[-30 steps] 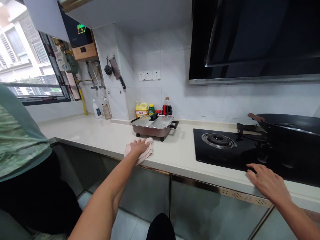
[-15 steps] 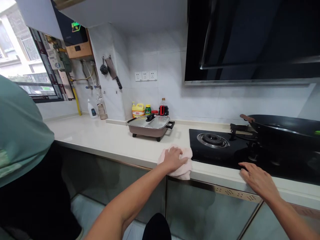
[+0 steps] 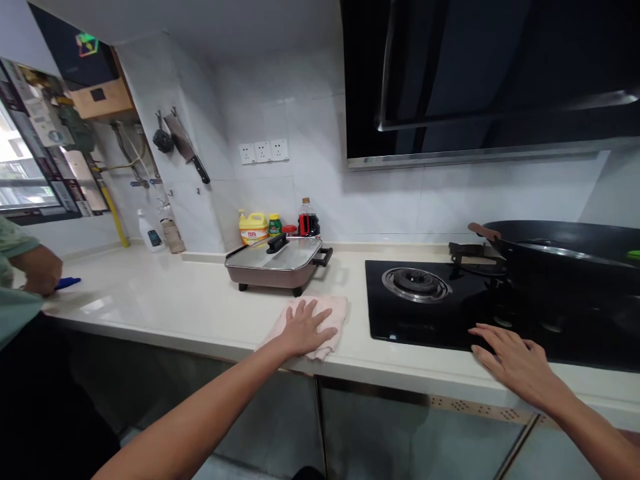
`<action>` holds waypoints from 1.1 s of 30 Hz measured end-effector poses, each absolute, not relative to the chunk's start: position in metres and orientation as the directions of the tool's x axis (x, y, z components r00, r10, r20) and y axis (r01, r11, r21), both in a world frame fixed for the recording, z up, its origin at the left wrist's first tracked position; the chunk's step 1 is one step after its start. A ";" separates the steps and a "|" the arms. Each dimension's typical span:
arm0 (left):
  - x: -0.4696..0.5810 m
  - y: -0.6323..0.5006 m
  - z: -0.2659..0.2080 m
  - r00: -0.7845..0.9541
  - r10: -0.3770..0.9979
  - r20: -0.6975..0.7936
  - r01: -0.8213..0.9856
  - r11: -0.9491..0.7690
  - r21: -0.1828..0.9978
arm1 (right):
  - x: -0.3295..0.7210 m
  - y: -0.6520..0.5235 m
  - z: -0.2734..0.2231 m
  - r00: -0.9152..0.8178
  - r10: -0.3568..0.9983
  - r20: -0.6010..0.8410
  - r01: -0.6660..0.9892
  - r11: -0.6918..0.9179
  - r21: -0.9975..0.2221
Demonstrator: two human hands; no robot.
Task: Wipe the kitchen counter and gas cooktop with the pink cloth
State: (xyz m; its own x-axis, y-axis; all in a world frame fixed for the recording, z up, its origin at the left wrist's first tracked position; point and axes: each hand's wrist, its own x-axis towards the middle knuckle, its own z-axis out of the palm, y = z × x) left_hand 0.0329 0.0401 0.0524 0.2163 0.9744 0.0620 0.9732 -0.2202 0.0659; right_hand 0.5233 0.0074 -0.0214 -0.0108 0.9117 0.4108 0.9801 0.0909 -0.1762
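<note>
My left hand (image 3: pixel 305 331) lies flat with fingers spread on a pale pink cloth (image 3: pixel 336 312), pressing it to the white countertop (image 3: pixel 165 310) near the front edge. Just behind the cloth stands a pinkish-brown electric pan (image 3: pixel 263 276) with a glass lid. My right hand (image 3: pixel 515 360) rests on the front rim of the black gas stove (image 3: pixel 425 327), fingers stretched out and holding nothing. A large black wok (image 3: pixel 565 267) with a wooden handle sits on the stove's right burner.
At the left, another person's hand (image 3: pixel 44 270) holds something blue (image 3: pixel 69 283). A yellow jug (image 3: pixel 254 229), a green-capped bottle (image 3: pixel 275 225) and a dark sauce bottle (image 3: pixel 307 219) stand behind the pan. A cleaver (image 3: pixel 185 143) hangs on the wall; the range hood (image 3: pixel 475 80) overhangs the stove.
My left hand has slid the cloth leftward along the counter, away from the stove, and its fingers have spread. My right hand stays at the stove's front. The other person has shifted left in view.
</note>
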 end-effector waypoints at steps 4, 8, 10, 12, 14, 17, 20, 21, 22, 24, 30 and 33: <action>0.069 0.109 0.051 0.156 0.980 0.123 0.983 -0.166 0.078 | 0.522 0.001 -0.022 -0.013 0.900 0.435 0.972 0.114 -0.207; 0.097 0.178 0.053 0.117 0.985 0.123 0.985 -0.131 0.109 | 0.520 -0.004 -0.018 0.002 0.895 0.446 0.973 0.102 -0.208; 0.109 0.210 0.056 0.106 0.989 0.107 0.985 -0.119 0.125 | 0.518 -0.004 -0.015 0.011 0.890 0.457 0.972 0.098 -0.214; 0.122 0.238 0.059 0.093 0.992 0.091 0.985 -0.105 0.136 | 0.517 -0.005 -0.013 0.019 0.882 0.471 0.968 0.101 -0.228; 0.137 0.260 0.060 0.079 0.994 0.079 0.986 -0.089 0.140 | 0.517 -0.005 -0.012 0.028 0.877 0.479 0.963 0.104 -0.247; 0.159 0.275 0.061 0.072 0.995 0.072 0.988 -0.081 0.134 | 0.516 -0.005 -0.009 0.038 0.877 0.479 0.957 0.107 -0.271; 0.171 0.261 0.061 0.110 0.991 0.075 0.986 -0.118 0.114 | 0.515 -0.005 -0.006 0.050 0.878 0.476 0.953 0.101 -0.287; 0.172 0.250 0.061 0.128 0.989 0.078 0.985 -0.136 0.105 | 0.515 -0.005 -0.005 0.052 0.879 0.474 0.952 0.101 -0.290; 0.171 0.237 0.061 0.148 0.986 0.083 0.983 -0.155 0.095 | 0.514 -0.006 -0.004 0.052 0.880 0.473 0.951 0.101 -0.293; 0.166 0.202 0.061 0.190 0.977 0.100 0.978 -0.198 0.073 | 0.512 -0.007 -0.002 0.050 0.884 0.464 0.950 0.102 -0.295; 0.132 0.077 0.055 0.353 0.920 0.171 0.932 -0.361 0.021 | 0.508 -0.009 -0.003 0.046 0.889 0.456 0.959 0.089 -0.270; 0.102 0.030 0.056 0.458 0.871 0.179 0.882 -0.471 0.032 | 0.511 -0.007 -0.009 0.027 0.877 0.480 0.966 0.100 -0.238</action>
State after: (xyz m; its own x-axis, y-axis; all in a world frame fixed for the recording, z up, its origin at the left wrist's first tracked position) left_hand 0.1019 0.0299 0.0565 0.4583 0.8706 0.1790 0.8817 -0.4707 0.0319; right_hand 0.5109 -0.0069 -0.0091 0.0273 0.8769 0.4798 0.9659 0.1004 -0.2385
